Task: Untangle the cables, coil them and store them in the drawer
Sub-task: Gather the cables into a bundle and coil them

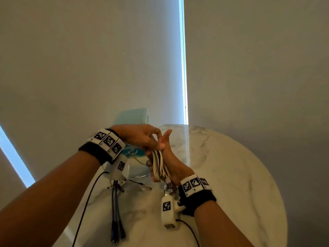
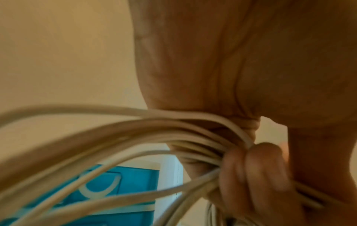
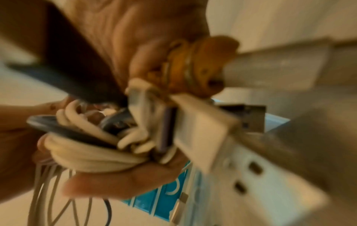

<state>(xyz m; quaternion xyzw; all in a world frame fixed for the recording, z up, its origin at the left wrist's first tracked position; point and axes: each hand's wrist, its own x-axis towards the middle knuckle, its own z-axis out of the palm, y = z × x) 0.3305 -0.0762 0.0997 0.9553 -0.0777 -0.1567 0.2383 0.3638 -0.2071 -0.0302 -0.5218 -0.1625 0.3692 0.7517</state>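
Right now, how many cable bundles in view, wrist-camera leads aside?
2. One white coil held between left hand and right hand; one dark blue bundle lying on the table. Others may be hidden behind the hands.

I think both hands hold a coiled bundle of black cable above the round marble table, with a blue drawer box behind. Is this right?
Not quite: the coiled cable is white, not black, as the head and left wrist views show. The rest stands: the left hand and right hand hold it above the round marble table, with the blue drawer box behind.

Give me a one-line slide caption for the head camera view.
Both hands, left hand and right hand, grip a coil of white cable above a marble table, near a blue drawer.
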